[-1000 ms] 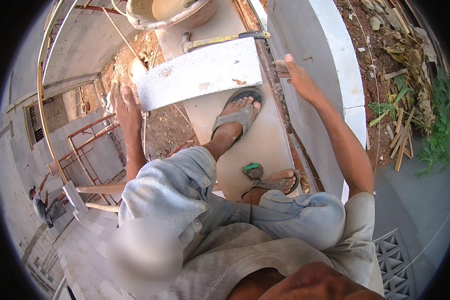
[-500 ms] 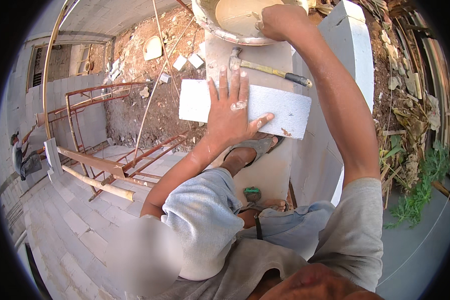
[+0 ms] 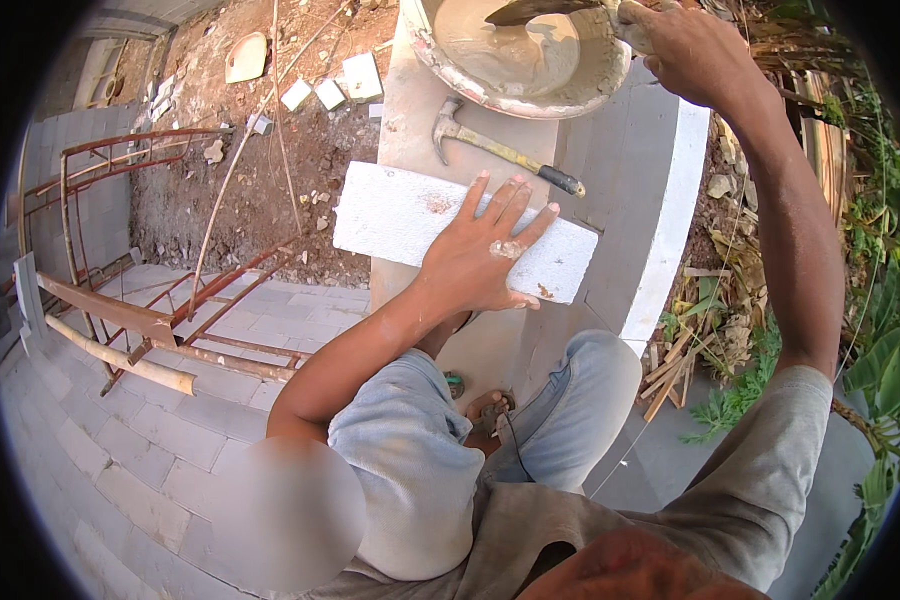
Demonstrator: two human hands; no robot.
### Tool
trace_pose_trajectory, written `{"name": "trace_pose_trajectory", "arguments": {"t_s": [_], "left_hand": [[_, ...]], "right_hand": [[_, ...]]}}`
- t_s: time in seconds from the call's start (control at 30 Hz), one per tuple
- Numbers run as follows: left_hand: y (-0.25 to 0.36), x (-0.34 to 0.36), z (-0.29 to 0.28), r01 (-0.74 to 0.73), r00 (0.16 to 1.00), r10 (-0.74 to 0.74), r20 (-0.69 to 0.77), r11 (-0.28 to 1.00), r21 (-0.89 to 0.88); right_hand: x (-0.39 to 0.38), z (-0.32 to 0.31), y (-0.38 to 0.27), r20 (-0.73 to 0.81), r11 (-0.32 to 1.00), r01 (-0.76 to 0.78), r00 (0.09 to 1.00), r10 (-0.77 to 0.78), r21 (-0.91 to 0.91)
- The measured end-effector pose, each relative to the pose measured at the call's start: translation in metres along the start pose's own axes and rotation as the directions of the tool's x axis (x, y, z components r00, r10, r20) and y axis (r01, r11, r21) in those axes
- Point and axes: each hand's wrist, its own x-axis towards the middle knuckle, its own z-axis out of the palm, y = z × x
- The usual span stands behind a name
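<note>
At the centre of the head view, a white block (image 3: pixel 380 215) is partly covered by the left hand (image 3: pixel 485 255), which is laid flat upon it with the fingers spread. Toward the upper right, well apart from the left, the right hand (image 3: pixel 695 55) is curled around the handle of a trowel (image 3: pixel 532 10), whose blade is held over a basin (image 3: pixel 490 98) of wet mortar (image 3: pixel 505 62); whether the two are touching cannot be told. Between basin and block, a claw hammer (image 3: pixel 510 154) is seen lying. At the lower left, grey paving (image 3: pixel 150 450) is shown.
</note>
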Motion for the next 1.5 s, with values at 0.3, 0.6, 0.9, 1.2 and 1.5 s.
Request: {"name": "trace_pose_trajectory", "arguments": {"t_s": [0.3,0.6,0.9,1.2,1.5], "left_hand": [[0.005,0.006,-0.001,0.026,1.0,-0.026,0.003,0.999,0.021],[0.006,0.006,0.001,0.031,0.999,-0.03,-0.016,0.999,0.01],[0.004,0.005,0.0,0.028,0.998,-0.028,-0.055,1.0,-0.01],[-0.093,0.077,-0.038,0.374,0.463,-0.792,-0.398,0.582,-0.722],[-0.158,0.109,-0.012,0.404,0.427,-0.876,-0.224,0.406,-0.82]], "right_hand": [[0.012,0.027,-0.022,0.125,0.986,-0.04,0.992,0.02,0.164],[-0.009,0.025,-0.026,0.294,0.936,-0.096,0.956,-0.008,0.339],[-0.007,0.061,-0.01,0.228,0.798,-0.175,0.972,0.048,0.576],[0.015,-0.013,-0.013,0.196,0.97,-0.202,0.965,0.174,0.135],[0.004,0.025,-0.049,-0.001,0.998,-0.017,1.0,0.017,0.059]]}}
